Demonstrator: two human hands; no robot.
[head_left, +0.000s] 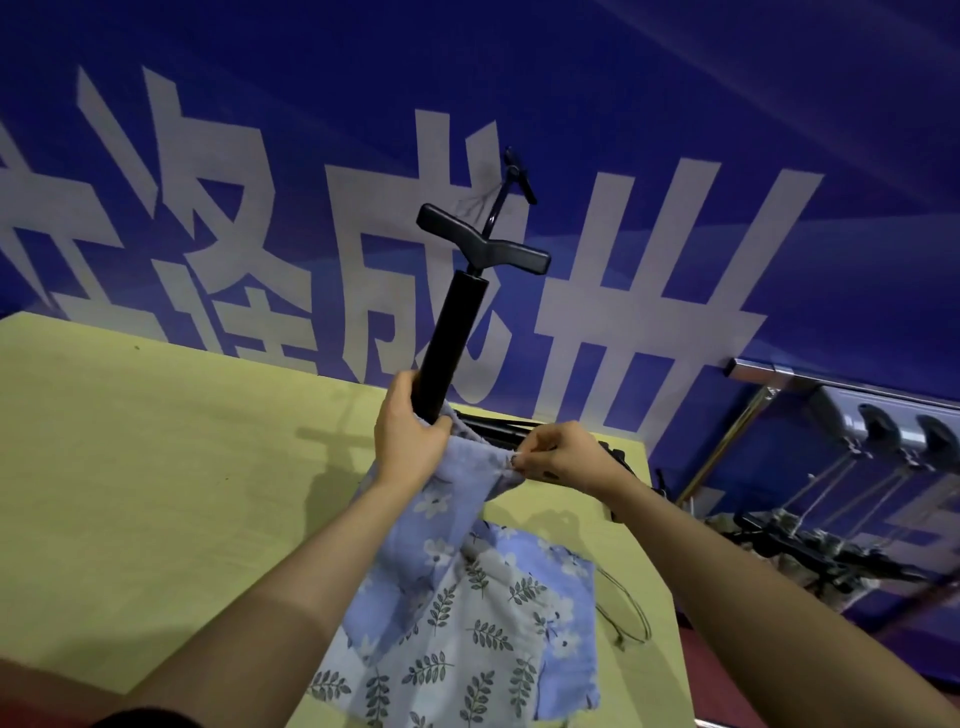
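Reading banner behind pump: big white Chinese characters, we make out 成 only; others cut by table edge and frame. Pump black, tilted above table, T-handle up, lower end hidden in blue floral cloth. Our left hand grips pump base with cloth; right hand pinches cloth edge right of pump. Metal rack far right of pump blurred.

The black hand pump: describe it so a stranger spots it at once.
Find the blue wall with white characters, then the yellow table. Over its far edge the left hand grips the black hand pump, rising from flowered cloth. Only it has a T-shaped handle.
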